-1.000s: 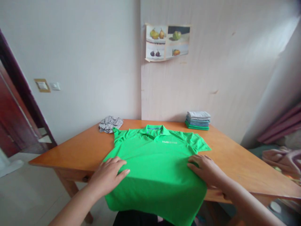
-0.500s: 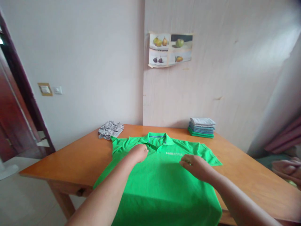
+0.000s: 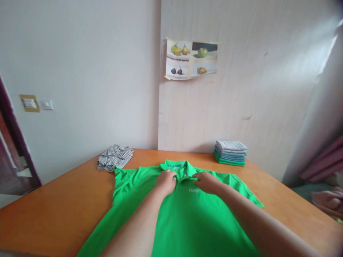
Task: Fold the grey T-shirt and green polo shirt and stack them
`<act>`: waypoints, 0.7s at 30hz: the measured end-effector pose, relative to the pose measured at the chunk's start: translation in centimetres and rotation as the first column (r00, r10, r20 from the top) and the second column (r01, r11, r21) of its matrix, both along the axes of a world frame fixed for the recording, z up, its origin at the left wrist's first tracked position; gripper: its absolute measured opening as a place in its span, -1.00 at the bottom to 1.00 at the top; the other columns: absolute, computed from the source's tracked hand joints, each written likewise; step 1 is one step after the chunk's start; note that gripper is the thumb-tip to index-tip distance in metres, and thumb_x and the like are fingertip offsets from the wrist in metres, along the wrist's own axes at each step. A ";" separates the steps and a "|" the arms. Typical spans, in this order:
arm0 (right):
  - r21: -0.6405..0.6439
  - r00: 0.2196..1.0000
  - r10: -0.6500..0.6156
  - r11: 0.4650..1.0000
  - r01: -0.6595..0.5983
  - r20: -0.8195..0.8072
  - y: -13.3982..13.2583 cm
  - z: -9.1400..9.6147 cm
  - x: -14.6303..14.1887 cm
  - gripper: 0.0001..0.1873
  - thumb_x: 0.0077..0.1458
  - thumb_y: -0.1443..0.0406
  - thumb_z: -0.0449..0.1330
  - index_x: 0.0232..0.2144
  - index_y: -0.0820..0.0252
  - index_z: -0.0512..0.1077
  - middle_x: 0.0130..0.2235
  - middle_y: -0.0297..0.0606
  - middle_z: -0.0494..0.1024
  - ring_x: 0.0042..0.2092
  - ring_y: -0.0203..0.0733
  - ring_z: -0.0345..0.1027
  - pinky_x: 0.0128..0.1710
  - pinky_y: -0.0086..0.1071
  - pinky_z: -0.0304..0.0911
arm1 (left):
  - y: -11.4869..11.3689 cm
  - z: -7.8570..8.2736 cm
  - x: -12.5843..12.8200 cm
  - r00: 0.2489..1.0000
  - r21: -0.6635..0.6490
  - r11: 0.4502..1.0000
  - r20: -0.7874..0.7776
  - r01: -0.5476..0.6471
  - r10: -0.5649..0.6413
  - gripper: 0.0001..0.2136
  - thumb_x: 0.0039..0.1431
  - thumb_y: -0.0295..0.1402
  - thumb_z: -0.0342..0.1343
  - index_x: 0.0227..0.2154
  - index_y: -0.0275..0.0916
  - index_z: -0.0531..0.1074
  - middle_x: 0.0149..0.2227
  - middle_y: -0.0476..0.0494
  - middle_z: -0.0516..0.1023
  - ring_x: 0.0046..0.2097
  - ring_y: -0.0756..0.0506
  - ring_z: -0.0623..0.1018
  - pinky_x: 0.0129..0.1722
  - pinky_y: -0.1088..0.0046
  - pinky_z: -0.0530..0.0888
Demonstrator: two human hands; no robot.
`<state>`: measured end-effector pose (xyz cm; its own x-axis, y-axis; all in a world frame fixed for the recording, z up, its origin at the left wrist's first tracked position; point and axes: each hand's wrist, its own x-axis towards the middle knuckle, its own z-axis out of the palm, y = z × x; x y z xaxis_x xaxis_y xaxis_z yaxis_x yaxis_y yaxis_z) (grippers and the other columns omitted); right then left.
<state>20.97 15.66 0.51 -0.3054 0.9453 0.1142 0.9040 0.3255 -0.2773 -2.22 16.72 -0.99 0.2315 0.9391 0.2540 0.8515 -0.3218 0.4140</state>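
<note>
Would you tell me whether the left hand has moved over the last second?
Yes: the left hand went from the green shirt's near left edge up to its collar.

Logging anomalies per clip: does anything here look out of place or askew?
The striped garment lies crumpled at the far left of the table, unlike the neatly folded stack at far right. The fruit poster curls off the wall at its lower edge.

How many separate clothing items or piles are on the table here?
3: green polo shirt spread flat at the centre, crumpled striped garment at the far left, folded stack of clothes far right by the wall.
</note>
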 end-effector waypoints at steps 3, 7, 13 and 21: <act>0.043 0.998 -0.001 0.999 0.004 -0.067 2.3 -0.4 -0.7 -0.33 0.06 0.33 0.19 0.25 0.13 0.30 0.13 -0.07 0.50 0.12 0.04 0.38 0.08 -0.21 0.22 | 0.1 -0.7 -0.1 0.999 0.012 0.999 0.023 0.045 -0.045 -0.79 0.17 -0.35 0.09 -0.20 -0.12 0.60 -0.10 -0.17 0.59 -0.03 -0.17 0.53 -0.02 0.38 0.38; 0.101 0.984 -0.012 0.994 0.030 -0.177 4.8 -0.6 -2.1 -0.29 0.02 0.38 0.19 0.26 0.15 0.27 0.17 -0.12 0.46 0.15 -0.04 0.35 0.11 -0.26 0.21 | 0.8 -0.6 -0.4 0.997 0.019 1.000 0.083 -0.005 0.004 -0.77 0.21 -0.42 0.01 -0.20 -0.16 0.57 -0.09 -0.15 0.60 -0.05 -0.10 0.54 -0.05 0.45 0.38; 0.102 0.969 -0.125 0.983 0.149 -0.214 5.7 -1.5 -3.3 -0.61 0.16 0.30 0.04 -0.01 0.22 0.50 -0.13 -0.11 0.63 -0.08 -0.06 0.48 -0.09 -0.32 0.27 | 0.8 0.1 -1.0 0.984 -0.061 0.988 0.102 -0.143 0.148 -0.80 0.21 -0.42 -0.02 -0.33 -0.16 0.53 -0.25 -0.11 0.64 -0.23 -0.10 0.58 -0.30 0.45 0.38; 0.128 0.975 -0.018 0.991 0.047 -0.221 3.9 -2.8 -4.2 -0.53 0.14 0.32 0.09 0.11 0.13 0.43 0.01 -0.21 0.59 0.01 -0.09 0.44 0.00 -0.36 0.23 | 0.4 -0.1 -0.3 0.998 -0.054 0.997 0.014 -0.053 0.054 -0.74 0.20 -0.32 0.07 -0.09 -0.09 0.55 0.04 -0.13 0.58 0.05 -0.23 0.50 0.00 0.30 0.37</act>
